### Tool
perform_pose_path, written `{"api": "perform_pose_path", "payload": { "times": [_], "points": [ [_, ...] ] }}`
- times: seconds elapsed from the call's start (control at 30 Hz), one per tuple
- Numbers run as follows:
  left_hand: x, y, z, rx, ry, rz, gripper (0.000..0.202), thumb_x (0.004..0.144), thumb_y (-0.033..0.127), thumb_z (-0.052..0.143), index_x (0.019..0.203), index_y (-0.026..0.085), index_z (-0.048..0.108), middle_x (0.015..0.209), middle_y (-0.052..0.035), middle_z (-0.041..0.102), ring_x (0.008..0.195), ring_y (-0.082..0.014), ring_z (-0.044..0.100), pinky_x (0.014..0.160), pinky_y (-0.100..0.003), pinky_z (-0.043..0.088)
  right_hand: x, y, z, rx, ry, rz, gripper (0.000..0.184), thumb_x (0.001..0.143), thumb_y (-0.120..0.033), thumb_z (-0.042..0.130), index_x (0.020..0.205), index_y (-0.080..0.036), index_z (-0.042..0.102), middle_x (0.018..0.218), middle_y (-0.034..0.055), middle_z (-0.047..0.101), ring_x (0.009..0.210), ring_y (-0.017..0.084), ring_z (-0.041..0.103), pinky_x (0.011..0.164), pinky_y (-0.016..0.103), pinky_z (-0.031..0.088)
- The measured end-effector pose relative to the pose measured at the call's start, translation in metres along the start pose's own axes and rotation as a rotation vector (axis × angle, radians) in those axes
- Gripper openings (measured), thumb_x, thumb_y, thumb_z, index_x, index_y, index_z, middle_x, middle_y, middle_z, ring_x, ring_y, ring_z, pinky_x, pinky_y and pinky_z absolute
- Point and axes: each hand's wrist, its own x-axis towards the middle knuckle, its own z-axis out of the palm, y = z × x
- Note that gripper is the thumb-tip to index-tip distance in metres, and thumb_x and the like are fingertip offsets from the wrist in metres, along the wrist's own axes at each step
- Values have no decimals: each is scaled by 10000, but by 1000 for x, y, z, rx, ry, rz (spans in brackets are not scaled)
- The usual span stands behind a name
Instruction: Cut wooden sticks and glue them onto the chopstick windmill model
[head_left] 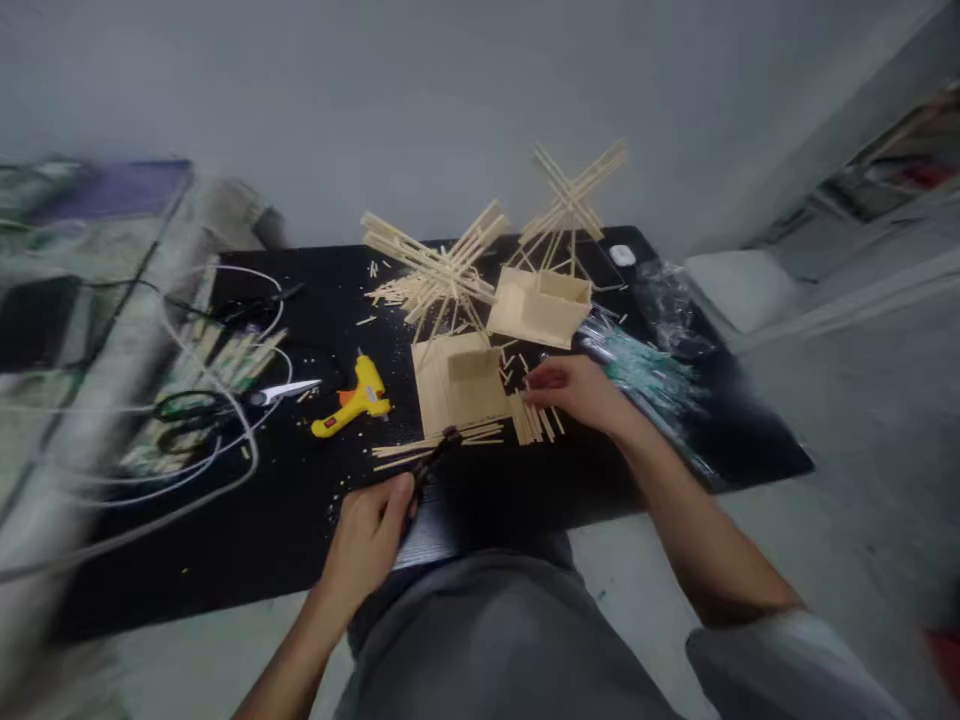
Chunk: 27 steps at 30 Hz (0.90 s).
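Near the table's front edge, my left hand is closed around the handle of a dark pliers-like tool. The tool's tip reaches over a few long wooden sticks lying crosswise. My right hand has its fingertips pinched together at the upper ends of a row of short wooden sticks; blur hides the exact grip. Between the hands is a wooden windmill model with a square base and crossed blades. A second windmill model stands behind it to the right.
On the left lie a yellow glue gun, scissors and loose white cables. A heap of sticks sits behind the nearer model. At right are plastic-wrapped green-and-white bundles and a small white case on the black table.
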Motion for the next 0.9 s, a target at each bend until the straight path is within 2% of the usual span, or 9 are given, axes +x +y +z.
{"api": "perform_pose_path", "payload": {
  "times": [0.2, 0.4, 0.57, 0.8, 0.9],
  "points": [
    [-1, 3, 0, 16, 16, 16, 686, 1068, 621, 331, 591, 206, 597, 510, -6, 591, 512, -163, 563, 584, -288, 392, -3, 7, 8, -53, 51, -19, 148, 799, -174, 865, 934, -172, 806, 761, 34, 798, 666, 196, 761, 658, 297, 595],
    [-1, 5, 1, 28, -9, 38, 642, 1074, 569, 351, 608, 203, 597, 521, -5, 587, 521, -160, 581, 587, -285, 383, -3, 11, 17, -134, 107, -64, 162, 775, -154, 874, 924, -188, 819, 776, 34, 786, 726, 195, 739, 702, 311, 572],
    [-1, 8, 2, 56, -15, 38, 617, 1065, 556, 367, 604, 204, 577, 530, -13, 587, 524, -164, 571, 590, -295, 364, -4, 13, 18, -180, 108, -98, 136, 786, -167, 870, 908, -194, 818, 763, 26, 779, 701, 176, 720, 690, 304, 559],
    [-1, 4, 1, 7, -30, -21, 676, 1054, 631, 339, 606, 201, 604, 523, -17, 579, 531, -166, 558, 602, -295, 378, -10, 9, 18, -253, 105, -173, 106, 863, -201, 824, 968, -189, 826, 833, 47, 795, 753, 196, 729, 737, 329, 562],
    [-1, -4, 0, -105, -25, -117, 747, 1036, 723, 295, 610, 200, 615, 514, -21, 570, 506, -164, 527, 565, -293, 374, -24, 0, 25, -298, 74, -256, 84, 906, -202, 803, 990, -204, 816, 907, 44, 791, 810, 192, 719, 793, 333, 560]
  ]
}}
